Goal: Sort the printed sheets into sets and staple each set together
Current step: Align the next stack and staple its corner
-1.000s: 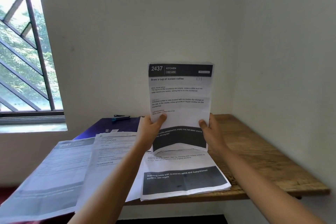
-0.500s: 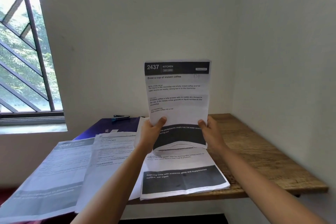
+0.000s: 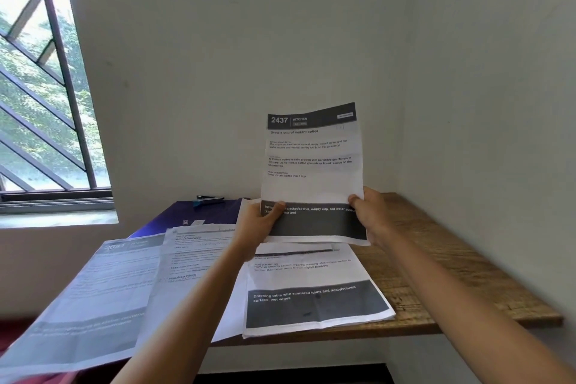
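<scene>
Sheet 2437 (image 3: 311,171) upright, long axis vertical, header up, left hand (image 3: 260,223) and right hand (image 3: 369,217) pinching its bottom corners

The wooden table (image 3: 452,274) stands in the wall corner; its right part is bare wood. A stack of printed sheets (image 3: 314,302) lies at the near centre, reaching the near edge. To its left lie a middle sheet (image 3: 193,259) and a left sheet (image 3: 93,290), overlapping and hiding the table's left edge. A purple folder (image 3: 202,212) lies at the far left, partly under the sheets, with a stapler (image 3: 209,199) on it.
</scene>
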Motion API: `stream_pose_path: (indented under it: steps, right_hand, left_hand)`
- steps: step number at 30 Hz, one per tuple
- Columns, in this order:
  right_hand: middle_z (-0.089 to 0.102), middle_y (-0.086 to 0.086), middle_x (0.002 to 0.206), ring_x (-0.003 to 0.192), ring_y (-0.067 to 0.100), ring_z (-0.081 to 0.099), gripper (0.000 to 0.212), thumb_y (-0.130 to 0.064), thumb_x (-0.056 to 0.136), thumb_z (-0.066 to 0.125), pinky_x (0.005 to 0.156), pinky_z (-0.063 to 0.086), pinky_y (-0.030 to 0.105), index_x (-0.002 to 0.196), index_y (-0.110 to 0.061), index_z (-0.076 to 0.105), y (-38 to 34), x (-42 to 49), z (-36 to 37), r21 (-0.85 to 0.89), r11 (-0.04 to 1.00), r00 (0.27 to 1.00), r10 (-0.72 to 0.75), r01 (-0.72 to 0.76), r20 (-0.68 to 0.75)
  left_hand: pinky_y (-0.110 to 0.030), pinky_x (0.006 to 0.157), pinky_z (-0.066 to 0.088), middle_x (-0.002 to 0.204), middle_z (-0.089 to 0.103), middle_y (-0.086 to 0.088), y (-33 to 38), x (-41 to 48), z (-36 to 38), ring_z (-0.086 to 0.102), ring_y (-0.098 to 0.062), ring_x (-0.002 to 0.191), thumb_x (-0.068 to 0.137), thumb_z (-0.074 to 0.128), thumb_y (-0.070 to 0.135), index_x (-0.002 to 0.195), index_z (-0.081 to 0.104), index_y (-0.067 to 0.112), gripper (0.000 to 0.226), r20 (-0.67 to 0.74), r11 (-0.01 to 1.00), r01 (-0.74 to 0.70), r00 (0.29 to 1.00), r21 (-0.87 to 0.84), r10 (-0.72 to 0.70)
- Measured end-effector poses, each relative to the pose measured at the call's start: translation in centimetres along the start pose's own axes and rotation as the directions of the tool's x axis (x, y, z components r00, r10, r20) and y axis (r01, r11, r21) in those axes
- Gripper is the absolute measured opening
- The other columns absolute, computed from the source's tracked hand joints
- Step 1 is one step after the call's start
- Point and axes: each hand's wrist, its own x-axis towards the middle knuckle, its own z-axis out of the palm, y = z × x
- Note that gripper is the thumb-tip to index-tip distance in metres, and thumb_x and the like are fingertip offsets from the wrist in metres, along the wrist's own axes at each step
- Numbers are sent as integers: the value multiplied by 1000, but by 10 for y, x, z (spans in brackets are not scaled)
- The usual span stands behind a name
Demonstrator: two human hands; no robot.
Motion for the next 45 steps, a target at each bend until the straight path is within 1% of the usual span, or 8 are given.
stream_pose_path:
  steps: [7, 21, 25, 29, 34, 37, 41, 45]
  right_hand:
    - [65, 4, 109, 104, 21, 59, 23, -4, 94, 49, 92, 46, 33, 112, -11, 62, 5, 4, -1, 37, 997, 997, 66, -65, -34]
    - [67, 6, 107, 105, 25, 61, 19, -4, 95, 50, 99, 47, 43, 104, -15, 63, 5, 8, -6, 108, 988, 993, 112, -114, 27]
    - [67, 7, 105, 103, 25, 61, 19, -2, 96, 49, 96, 48, 40, 103, -13, 62, 0, 3, -12, 158, 976, 985, 134, -151, 111]
    - [68, 9, 101, 91, 22, 63, 20, -3, 97, 49, 74, 53, 32, 112, -8, 61, -3, -9, -12, 152, 964, 952, 178, -220, 248]
    - [67, 15, 105, 87, 24, 63, 22, 1, 96, 49, 79, 53, 37, 114, -3, 61, 2, -14, -8, 98, 966, 925, 196, -239, 324]
    - [68, 12, 102, 87, 22, 64, 21, 0, 96, 49, 73, 54, 33, 113, -3, 61, 6, -13, -11, 73, 958, 897, 229, -276, 379]
    - [71, 9, 87, 72, 17, 70, 17, 1, 97, 47, 59, 58, 28, 100, -2, 63, 9, -5, -17, 78, 920, 843, 317, -385, 434]
    - [68, 12, 90, 60, 15, 68, 24, 4, 96, 44, 52, 57, 27, 115, 6, 59, 10, 7, -18, 85, 905, 860, 363, -417, 360]
  left_hand:
    - [-17, 36, 44, 66, 66, -1, -4, -8, -6, 67, -15, 48, 97, 54, 37, 74, 58, 16, 31, 9, 993, 5, 1000, 117, -6]
    - [-17, 40, 40, 53, 60, -4, -6, -4, -21, 49, -6, 37, 95, 35, 57, 66, 59, 11, 59, 25, 935, 47, 998, 351, -59]
    - [-24, 63, 54, 89, 73, -8, 4, 5, -34, 69, -17, 78, 86, 18, 73, 98, 70, 12, 80, 237, 971, 240, 942, 23, -238]
    - [-43, 89, 51, 120, 64, -23, 12, 19, -39, 64, -33, 103, 80, 18, 79, 121, 63, 10, 92, 375, 874, 335, 906, -353, -196]
    - [-40, 76, 56, 119, 67, -15, 22, 23, -32, 68, -29, 97, 98, 46, 44, 124, 59, 15, 41, 292, 822, 377, 918, -426, -269]
    - [-37, 73, 56, 119, 66, -18, 19, 22, -26, 68, -26, 88, 98, 52, 9, 104, 61, 10, 11, 148, 897, 319, 947, -304, -286]
    - [-37, 75, 54, 105, 68, -11, 15, 15, -18, 66, -22, 83, 98, 50, 5, 96, 60, 12, 12, 48, 948, 241, 971, -207, -236]
    - [-38, 76, 57, 116, 67, -14, 7, 16, -18, 68, -29, 95, 98, 51, 8, 119, 58, 4, 22, 52, 966, 249, 968, -69, -246]
